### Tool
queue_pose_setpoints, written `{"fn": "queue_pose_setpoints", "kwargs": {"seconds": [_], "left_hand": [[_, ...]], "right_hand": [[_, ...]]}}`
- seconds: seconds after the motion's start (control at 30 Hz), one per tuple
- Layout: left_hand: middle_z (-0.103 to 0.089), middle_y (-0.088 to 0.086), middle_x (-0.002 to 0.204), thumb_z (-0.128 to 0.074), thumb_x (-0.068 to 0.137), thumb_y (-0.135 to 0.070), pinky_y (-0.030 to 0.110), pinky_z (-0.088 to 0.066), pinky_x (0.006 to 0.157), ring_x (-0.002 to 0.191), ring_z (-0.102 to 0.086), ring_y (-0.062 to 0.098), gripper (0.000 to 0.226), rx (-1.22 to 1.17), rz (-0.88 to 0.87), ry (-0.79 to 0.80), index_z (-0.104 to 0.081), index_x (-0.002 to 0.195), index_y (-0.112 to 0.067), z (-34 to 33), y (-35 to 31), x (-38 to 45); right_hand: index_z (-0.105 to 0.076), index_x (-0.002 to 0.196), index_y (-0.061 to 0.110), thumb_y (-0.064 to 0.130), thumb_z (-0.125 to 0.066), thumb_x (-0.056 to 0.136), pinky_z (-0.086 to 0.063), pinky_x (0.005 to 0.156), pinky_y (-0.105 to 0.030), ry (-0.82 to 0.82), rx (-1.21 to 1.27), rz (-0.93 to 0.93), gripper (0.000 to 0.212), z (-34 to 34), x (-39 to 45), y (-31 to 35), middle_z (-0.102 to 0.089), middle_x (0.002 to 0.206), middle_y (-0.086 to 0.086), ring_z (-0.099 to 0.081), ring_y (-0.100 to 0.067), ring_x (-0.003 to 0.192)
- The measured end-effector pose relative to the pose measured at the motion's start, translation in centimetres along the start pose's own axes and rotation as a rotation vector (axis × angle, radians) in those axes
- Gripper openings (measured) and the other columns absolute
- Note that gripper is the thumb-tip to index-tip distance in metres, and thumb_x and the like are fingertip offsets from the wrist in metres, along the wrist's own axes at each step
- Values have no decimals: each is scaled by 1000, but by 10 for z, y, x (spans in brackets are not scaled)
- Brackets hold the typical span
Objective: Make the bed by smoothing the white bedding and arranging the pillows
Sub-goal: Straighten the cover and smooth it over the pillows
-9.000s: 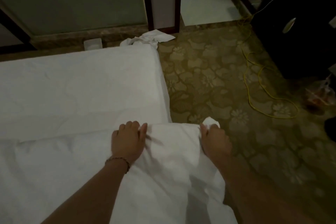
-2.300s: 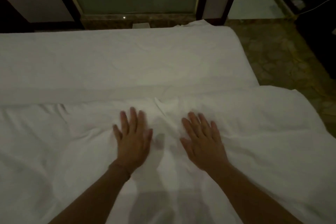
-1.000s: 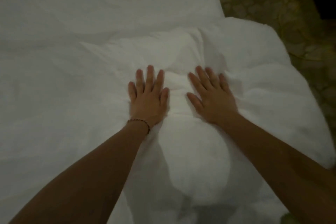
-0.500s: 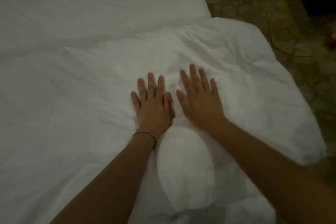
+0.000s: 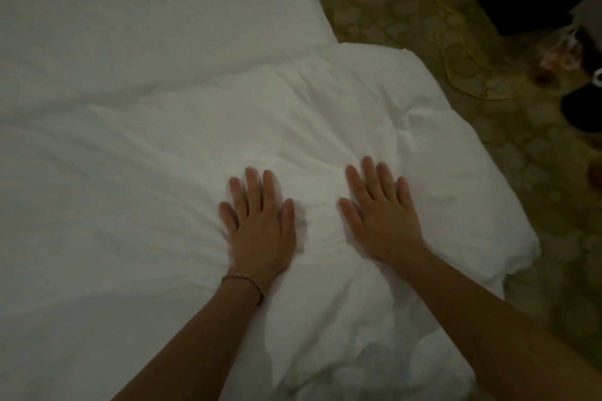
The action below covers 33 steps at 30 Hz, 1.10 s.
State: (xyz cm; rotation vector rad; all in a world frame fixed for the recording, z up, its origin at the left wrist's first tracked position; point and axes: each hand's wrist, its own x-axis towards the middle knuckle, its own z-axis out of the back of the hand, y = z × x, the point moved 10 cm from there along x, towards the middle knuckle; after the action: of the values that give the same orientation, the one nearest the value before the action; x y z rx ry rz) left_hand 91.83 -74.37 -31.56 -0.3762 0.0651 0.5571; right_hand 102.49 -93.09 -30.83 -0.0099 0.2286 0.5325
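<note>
Near the bed's (image 5: 156, 26) right edge, the left hand (image 5: 259, 226) and right hand (image 5: 379, 216) press flat and open, gripping nothing, smoothing the white duvet (image 5: 374, 107); its overhanging corner likely needs straightening next.

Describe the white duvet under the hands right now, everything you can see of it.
The duvet is white, puffy, soft-looking cloth, lying across the near part of the bed with creases radiating from the middle. Its far edge crosses the flat sheet; its rounded right corner bulges past the mattress side over the patterned carpet. The left hand and right hand press flat on it, fingers spread, apart, denting it. Nothing else touches it.
</note>
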Motion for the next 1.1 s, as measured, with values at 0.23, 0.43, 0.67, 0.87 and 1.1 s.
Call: {"fn": "queue_pose_setpoints", "kwargs": {"seconds": [0.23, 0.43, 0.67, 0.87, 1.1], "left_hand": [[-1, -5, 167, -12, 100, -54, 57, -2, 120, 153, 7, 24, 61, 52, -198, 41, -12, 158, -34, -18, -58, -17], [-9, -6, 167, -22, 99, -58, 55, -12, 119, 153, -5, 26, 63, 232, -283, 2, -17, 157, -36, -10, -4, -9], [6, -1, 167, -7, 95, -60, 59, -1, 119, 152, 13, 28, 69, 22, -101, 80, -7, 159, -33, 0, -14, -5], [-5, -6, 167, -18, 101, -53, 61, -5, 118, 153, 2, 27, 59, 85, -242, 44, -18, 157, -35, -29, -69, -40], [-3, -8, 167, -19, 101, -55, 57, -2, 119, 153, 5, 25, 60, 133, -271, 63, -16, 158, -35, -34, -60, -35]], "right_hand": [[-11, 158, 32, 52, -12, 103, -10, 122, -46, -19, 41, 109, 59, -3, -33, 17, -3, 166, 4, -1, -18, 153], [-2, 158, 34, 60, -7, 100, -6, 122, -41, 28, -26, -100, 64, -27, -56, -84, 1, 166, 6, 2, -15, 152], [2, 157, 35, 62, 1, 93, 0, 121, -50, 27, 131, -153, 70, -6, -35, -76, 13, 165, 4, 13, -20, 151], [0, 157, 38, 58, -4, 99, -1, 122, -40, 20, 176, 41, 61, -17, -51, -28, 10, 165, 10, 11, -12, 151], [10, 155, 40, 66, -2, 97, 5, 121, -48, 83, 63, -313, 65, -34, -63, -121, 15, 164, 11, 14, -16, 151]]}}
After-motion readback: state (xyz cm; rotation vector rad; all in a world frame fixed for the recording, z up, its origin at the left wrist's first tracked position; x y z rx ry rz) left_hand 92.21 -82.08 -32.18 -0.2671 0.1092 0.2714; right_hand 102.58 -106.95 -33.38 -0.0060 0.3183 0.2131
